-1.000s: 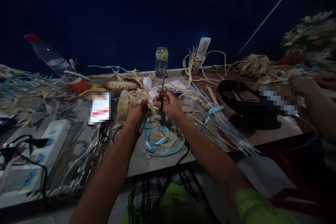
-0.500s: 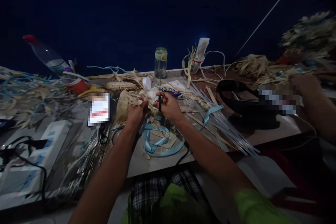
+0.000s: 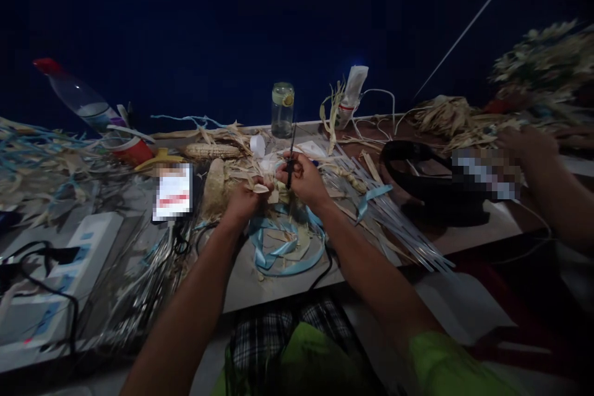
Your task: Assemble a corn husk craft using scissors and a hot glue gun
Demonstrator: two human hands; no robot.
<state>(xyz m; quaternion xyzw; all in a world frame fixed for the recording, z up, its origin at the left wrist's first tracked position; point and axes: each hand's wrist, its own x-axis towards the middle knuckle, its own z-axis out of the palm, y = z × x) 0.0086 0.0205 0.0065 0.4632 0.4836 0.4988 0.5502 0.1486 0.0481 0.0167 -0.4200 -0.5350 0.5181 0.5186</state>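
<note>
My right hand (image 3: 302, 178) is closed around a pair of dark scissors (image 3: 290, 156), whose blades point up and away from me. My left hand (image 3: 244, 198) pinches a small piece of pale corn husk (image 3: 260, 188) just left of the scissors. Both hands hover over a loose coil of light blue ribbon (image 3: 278, 249) on the table. Dried husk scraps (image 3: 241, 164) lie heaped right behind my hands.
A phone (image 3: 174, 192) and a power strip (image 3: 65, 272) lie at left, near a red cup (image 3: 134, 150), a plastic bottle (image 3: 78, 98) and a corn cob (image 3: 213, 150). A glass jar (image 3: 283, 109) stands behind. Clear plastic strips (image 3: 394, 223) fan right. Another person's arm (image 3: 552, 185) reaches in at far right.
My left hand has drawn slightly back and now shows a husk piece between its fingers. The scissors tilted a little to the right. The other person's hand shifted slightly.
</note>
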